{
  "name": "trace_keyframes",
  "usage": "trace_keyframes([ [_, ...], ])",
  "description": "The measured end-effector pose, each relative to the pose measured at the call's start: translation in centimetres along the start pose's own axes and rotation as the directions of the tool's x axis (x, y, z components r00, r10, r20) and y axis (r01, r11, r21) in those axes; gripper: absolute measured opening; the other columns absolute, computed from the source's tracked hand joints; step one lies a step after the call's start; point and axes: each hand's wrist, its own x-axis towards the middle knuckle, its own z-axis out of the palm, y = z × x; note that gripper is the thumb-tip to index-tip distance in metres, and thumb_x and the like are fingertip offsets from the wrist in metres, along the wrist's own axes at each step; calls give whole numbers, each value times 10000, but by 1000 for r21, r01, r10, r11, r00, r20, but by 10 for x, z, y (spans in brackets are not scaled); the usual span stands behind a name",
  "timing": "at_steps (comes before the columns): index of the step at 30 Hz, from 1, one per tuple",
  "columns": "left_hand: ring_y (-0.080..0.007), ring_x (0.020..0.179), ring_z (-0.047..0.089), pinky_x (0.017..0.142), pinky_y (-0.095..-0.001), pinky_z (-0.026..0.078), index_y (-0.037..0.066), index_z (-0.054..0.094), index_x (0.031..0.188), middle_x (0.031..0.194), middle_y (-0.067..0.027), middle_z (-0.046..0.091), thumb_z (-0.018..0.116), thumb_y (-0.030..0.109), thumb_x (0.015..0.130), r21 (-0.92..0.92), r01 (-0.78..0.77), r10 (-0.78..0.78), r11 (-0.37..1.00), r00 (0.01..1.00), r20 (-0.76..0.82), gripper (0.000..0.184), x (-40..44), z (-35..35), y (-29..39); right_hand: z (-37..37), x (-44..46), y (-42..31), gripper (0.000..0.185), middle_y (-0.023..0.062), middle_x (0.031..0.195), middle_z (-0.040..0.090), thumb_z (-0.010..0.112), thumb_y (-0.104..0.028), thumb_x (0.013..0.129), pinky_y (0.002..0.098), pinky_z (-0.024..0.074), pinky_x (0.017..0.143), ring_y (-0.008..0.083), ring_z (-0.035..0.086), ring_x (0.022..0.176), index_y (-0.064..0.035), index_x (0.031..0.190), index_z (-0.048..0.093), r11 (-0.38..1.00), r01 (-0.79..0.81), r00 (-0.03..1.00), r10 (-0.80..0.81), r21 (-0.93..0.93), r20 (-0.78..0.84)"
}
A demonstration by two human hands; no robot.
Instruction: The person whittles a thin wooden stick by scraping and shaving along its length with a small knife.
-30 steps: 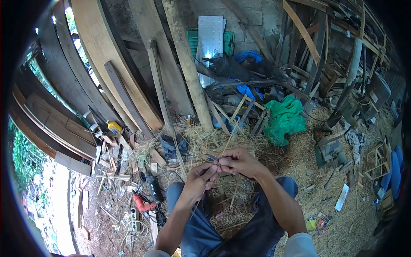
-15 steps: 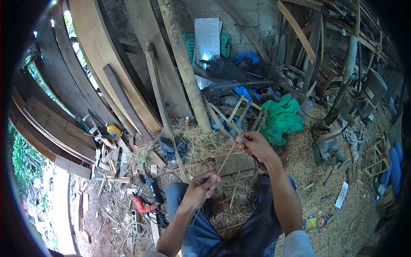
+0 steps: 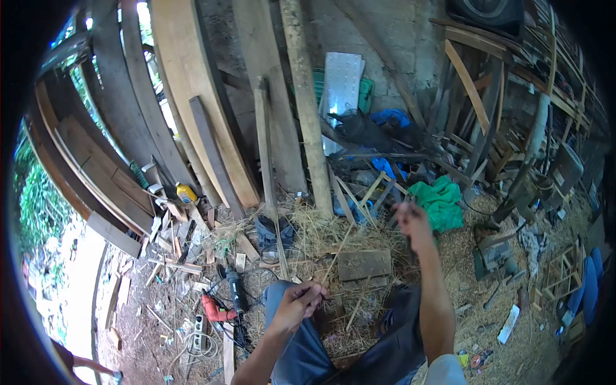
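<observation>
My left hand [image 3: 300, 307] is closed in front of my left knee, gripping a thin pale strip of wood or bamboo [image 3: 336, 255]. The strip slants up and to the right from the fingers. My right hand [image 3: 413, 224] is raised beside the green plastic sheet [image 3: 439, 204], away from the strip. Its fingers look curled but are blurred, and what they hold cannot be made out. Below the strip's upper end, a flat wooden block [image 3: 364, 265] lies among shavings.
A red drill [image 3: 217, 310] and an angle grinder [image 3: 235, 290] lie left of my legs, near a power strip [image 3: 199, 332] with coiled cable. Boards [image 3: 192, 83] and a pole [image 3: 307, 115] lean behind. Another person's arm [image 3: 93, 364] shows at lower left.
My right hand has moved up and right, away from the strip. My left hand keeps its grip with little movement. The view has shifted, and another person's arm now shows at lower left.
</observation>
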Motion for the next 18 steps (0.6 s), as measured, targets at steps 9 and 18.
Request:
trace_keyframes([
  [9,-24,492,326,432,-185,252,35,599,906,629,47,434,517,226,964,121,-168,184,978,974,-131,216,28,16,5,108,-97,20,247,-17,681,512,560,-188,938,181,294,445,33,392,526,6,1082,610,921,-381,717,351,-83,603],
  [18,-19,501,330,448,-187,246,49,599,889,623,53,439,539,225,956,230,-184,218,956,967,-134,198,10,23,-9,89,-74,5,208,-42,661,502,552,-168,938,176,260,434,17,358,497,21,982,628,934,-323,795,356,-154,492],
])
